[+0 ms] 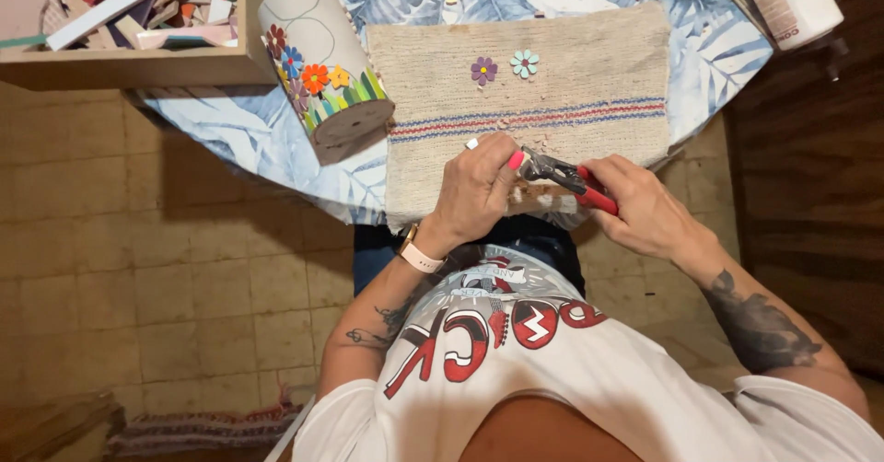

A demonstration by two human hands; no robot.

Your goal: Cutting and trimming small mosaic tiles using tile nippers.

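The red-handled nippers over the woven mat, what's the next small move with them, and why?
Probably squeeze the handles gently. The right hand holds the red-handled nippers, whose jaws meet a small piece pinched in the left hand fingertips over the woven mat. Chips already lie on the mat near the hands; how far the piece sits in the jaws is unclear.

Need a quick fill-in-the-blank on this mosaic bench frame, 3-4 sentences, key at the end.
1. The right hand grips nippers with ____ handles.
2. Two small flower pieces lie on the woven ____ with red and blue stripes.
3. The cylinder vase decorated with mosaic flowers lies on its ____.
4. The left hand has a watch on the ____.

Missing words: red; mat; side; wrist
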